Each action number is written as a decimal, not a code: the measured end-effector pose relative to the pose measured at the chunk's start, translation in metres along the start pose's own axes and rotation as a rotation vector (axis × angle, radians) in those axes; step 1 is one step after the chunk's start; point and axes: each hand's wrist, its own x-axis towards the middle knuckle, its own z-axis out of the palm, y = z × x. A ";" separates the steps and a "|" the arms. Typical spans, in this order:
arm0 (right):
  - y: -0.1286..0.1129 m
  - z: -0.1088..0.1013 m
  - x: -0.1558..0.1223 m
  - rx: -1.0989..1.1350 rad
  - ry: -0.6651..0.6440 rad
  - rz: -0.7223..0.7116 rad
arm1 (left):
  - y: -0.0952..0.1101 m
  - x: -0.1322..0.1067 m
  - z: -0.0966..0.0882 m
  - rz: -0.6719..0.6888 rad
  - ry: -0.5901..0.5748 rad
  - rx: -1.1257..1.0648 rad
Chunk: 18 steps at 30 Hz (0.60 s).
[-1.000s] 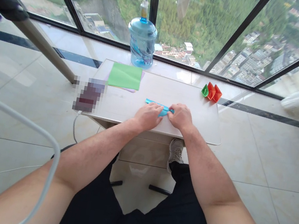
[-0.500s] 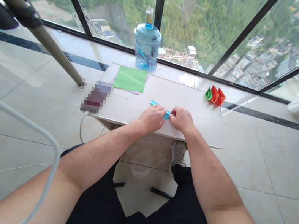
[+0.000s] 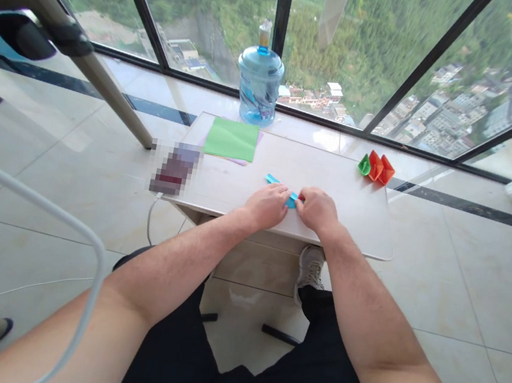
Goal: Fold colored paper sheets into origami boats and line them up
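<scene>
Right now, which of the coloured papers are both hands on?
The blue folded paper: the left hand and right hand both touch it. The green-topped sheets and three small folded shapes, one green, two red-orange, lie untouched.

Blue paper (image 3: pixel 292 198) partly hidden under L fingers (image 3: pixel 282 194), pixelated item (image 3: pixel 175 169) w/ ID unclear

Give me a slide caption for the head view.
Left hand and right hand on folded blue paper, a green sheet and three paper shapes beyond.
</scene>
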 end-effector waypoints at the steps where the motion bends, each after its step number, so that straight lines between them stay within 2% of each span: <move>1: 0.000 0.000 -0.001 -0.019 0.001 -0.022 | 0.000 0.000 0.000 -0.001 0.001 -0.001; 6: -0.004 -0.002 -0.004 -0.070 0.051 -0.075 | 0.002 -0.003 -0.002 -0.039 0.031 0.009; 11: -0.006 -0.003 -0.003 0.053 0.130 -0.032 | 0.004 -0.005 -0.001 -0.101 0.089 0.016; 14: -0.007 -0.002 -0.001 0.261 0.212 -0.015 | 0.002 -0.003 -0.002 -0.122 0.121 0.012; 18: -0.006 -0.005 0.002 0.779 0.322 -0.016 | -0.001 0.002 -0.013 -0.204 0.201 -0.095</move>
